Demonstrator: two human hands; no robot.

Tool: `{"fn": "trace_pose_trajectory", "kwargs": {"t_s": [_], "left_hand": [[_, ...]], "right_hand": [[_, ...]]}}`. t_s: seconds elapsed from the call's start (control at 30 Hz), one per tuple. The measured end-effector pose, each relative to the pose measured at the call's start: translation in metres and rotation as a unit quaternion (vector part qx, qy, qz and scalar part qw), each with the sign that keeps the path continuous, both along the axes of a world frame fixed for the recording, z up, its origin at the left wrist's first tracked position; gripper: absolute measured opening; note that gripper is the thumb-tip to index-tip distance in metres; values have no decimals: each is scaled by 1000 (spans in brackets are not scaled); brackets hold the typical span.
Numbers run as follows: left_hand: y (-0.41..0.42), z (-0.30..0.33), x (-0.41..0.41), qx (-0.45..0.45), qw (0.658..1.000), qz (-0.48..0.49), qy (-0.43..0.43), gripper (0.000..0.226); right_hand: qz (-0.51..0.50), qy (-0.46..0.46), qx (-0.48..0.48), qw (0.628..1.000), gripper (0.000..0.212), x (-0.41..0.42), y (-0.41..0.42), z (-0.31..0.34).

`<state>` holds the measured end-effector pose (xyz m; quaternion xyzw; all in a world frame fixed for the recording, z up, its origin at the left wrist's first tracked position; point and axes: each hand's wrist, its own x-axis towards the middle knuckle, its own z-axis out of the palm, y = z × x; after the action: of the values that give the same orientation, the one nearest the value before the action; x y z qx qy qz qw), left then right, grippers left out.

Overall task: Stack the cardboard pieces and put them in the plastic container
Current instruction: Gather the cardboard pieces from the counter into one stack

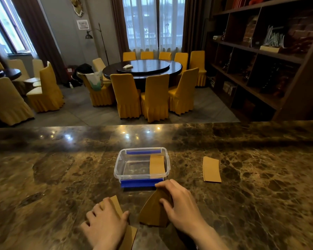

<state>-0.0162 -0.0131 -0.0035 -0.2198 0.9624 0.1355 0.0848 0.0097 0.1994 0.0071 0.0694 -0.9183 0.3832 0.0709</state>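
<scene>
A clear plastic container [118, 165] with blue clips stands on the marble counter, and one cardboard piece [156, 166] lies inside against its right wall. My right hand [181, 204] grips a stack of brown cardboard pieces [152, 212], tilted up on edge just in front of the container. My left hand [105, 224] presses flat on another cardboard stack [116, 202] that lies on the counter to the left. A further cardboard stack [211, 169] rests flat to the right of the container.
The dark marble counter [61, 177] stretches wide on both sides. Beyond its far edge are a round dining table [143, 69] with yellow-covered chairs and a wooden shelf unit [260, 60] at right.
</scene>
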Motion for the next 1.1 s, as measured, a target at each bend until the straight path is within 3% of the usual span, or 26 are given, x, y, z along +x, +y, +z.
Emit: {"fn": "trace_pose_trajectory", "kwargs": {"t_s": [0.07, 0.17, 0.3, 0.47, 0.6, 0.77, 0.87, 0.97, 1.1], "left_hand": [[3, 2, 2, 19, 1000, -8, 12, 82], [0, 4, 0, 122, 991, -12, 57, 88], [-2, 8, 0, 262, 952, 7, 157, 75], [10, 22, -5, 372, 895, -126, 210, 57], [31, 28, -8, 389, 875, -256, 136, 62], [57, 18, -6, 307, 871, -362, 125, 66], [72, 10, -6, 283, 879, -360, 133, 70], [84, 3, -6, 278, 883, -357, 125, 75], [87, 3, -8, 283, 885, -344, 136, 78]], "right_hand": [[15, 9, -2, 1000, 43, 2, -2, 2], [21, 15, -15, 1000, 42, 3, -1, 3], [25, -2, -43, 999, 39, 4, 2, 5], [29, 14, -63, 997, 35, 6, 4, 4], [-14, 43, -68, 997, 37, 8, 10, -2], [-94, 68, -21, 993, 35, 13, 18, -14], [-131, 69, 32, 989, 43, 17, 25, -19], [-101, 38, 60, 992, 63, 19, 34, -22], [-34, 11, 86, 996, 39, 17, 41, -18]]}}
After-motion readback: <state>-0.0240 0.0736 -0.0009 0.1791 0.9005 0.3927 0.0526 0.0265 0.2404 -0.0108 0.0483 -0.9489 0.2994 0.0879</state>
